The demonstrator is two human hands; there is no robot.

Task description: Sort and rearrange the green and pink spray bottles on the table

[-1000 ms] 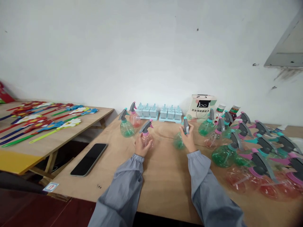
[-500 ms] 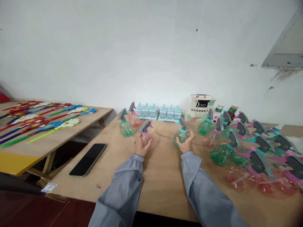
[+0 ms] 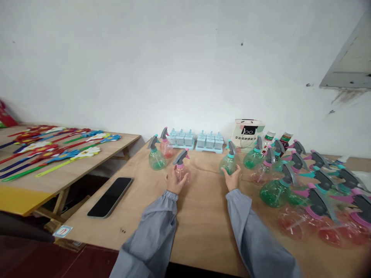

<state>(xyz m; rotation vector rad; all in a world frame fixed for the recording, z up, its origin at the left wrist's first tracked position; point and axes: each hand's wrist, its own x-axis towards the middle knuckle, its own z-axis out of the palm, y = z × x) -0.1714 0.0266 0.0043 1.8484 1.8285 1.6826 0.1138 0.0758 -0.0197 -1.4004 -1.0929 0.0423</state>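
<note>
Quick update from the remote seat. The only thing moving is on the right side. A second ago the right hand had the green spray bottle tipped over by its trigger head. Now that bottle stands upright on the surface, a bit further back than half a second ago and close to the blue ice-pop moulds. The right hand is just cupped against its near side, fingers loosely spread, more steadying than clamping.

The left hand hasn't budged. It's curled around the belly of the pink spray bottle, same spot in all three pictures.

So the two bottles stand side by side, well apart, each with a hand on it. Behind the pink one there's another green-and-pink pair already upright near the wall.

Off to the right is the big jumble of spray bottles, many lying on their sides, plus a printed carton at the back. A black phone lies flat on the left part of the surface, and the next table over has rows of coloured hand clappers.
</note>
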